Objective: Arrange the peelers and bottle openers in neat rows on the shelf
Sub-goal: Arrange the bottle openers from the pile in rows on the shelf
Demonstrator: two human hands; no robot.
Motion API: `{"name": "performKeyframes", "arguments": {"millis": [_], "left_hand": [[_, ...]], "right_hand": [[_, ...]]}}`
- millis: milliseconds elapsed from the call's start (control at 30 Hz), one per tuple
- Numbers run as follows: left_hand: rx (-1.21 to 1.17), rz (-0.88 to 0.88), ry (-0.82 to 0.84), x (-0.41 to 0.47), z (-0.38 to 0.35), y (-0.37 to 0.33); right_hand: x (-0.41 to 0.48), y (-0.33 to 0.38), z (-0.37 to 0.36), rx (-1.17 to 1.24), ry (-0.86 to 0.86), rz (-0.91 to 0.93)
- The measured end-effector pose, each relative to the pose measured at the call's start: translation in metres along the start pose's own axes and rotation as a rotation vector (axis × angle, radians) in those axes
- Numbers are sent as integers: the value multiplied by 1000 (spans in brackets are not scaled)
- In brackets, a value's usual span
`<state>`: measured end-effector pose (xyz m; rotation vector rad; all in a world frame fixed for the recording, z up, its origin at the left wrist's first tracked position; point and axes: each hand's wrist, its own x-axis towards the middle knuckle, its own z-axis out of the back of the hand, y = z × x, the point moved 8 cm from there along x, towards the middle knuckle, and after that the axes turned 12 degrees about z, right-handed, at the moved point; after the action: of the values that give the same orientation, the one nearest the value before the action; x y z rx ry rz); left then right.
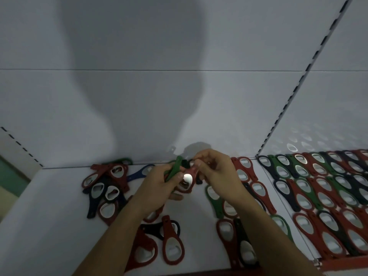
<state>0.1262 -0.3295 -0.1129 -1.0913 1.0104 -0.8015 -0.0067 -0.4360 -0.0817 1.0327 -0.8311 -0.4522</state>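
My left hand (159, 184) grips a bundle of bottle openers, a green one (175, 169) sticking up from it. My right hand (216, 172) pinches the handle end of a red opener (189, 179) whose metal plate shines between both hands. Below them lies the white shelf (49, 216). A loose heap of red, dark and blue openers (105, 188) lies to the left. Two overlapping red and black openers (169, 242) lie near the front. Rows of red and green openers (245, 176) run along the right of my right arm.
On the neighbouring shelf section to the right, openers lie in neat overlapping rows (326, 196) of red, green and dark colours. A slotted upright (294, 92) divides the two back panels. The white back wall stands close behind the hands.
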Motion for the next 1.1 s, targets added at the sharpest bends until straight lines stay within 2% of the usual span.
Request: {"name": "performKeyframes", "arguments": {"millis": [67,100,167,233,300,367,467,600,667,900,1100], "left_hand": [[104,-38,-244,-4,19,-1],[126,-61,-297,-7,24,-3],[-37,-18,-245,-11,26,0],[-291,94,-79,-11,16,6],[-357,142,-20,-19,6,6],[-241,115,-103,-26,7,7],[-80,53,-206,-36,8,6],[27,10,-299,-42,3,2],[65,-3,-331,-45,2,1],[20,-14,-369,-47,2,4],[122,-21,-341,-48,-5,4]], "right_hand": [[0,-7,10,7,-1,-65],[0,-10,14,-43,25,-81],[0,-12,13,-188,158,-64],[-3,-12,7,-286,271,-33],[-5,-13,8,-278,255,-43],[-6,-10,15,-248,173,-30],[-13,2,25,-227,99,89],[-39,24,7,-437,313,399],[-50,26,1,-464,367,472],[-66,28,-1,-450,345,542],[-83,8,-18,-561,530,436]]}}
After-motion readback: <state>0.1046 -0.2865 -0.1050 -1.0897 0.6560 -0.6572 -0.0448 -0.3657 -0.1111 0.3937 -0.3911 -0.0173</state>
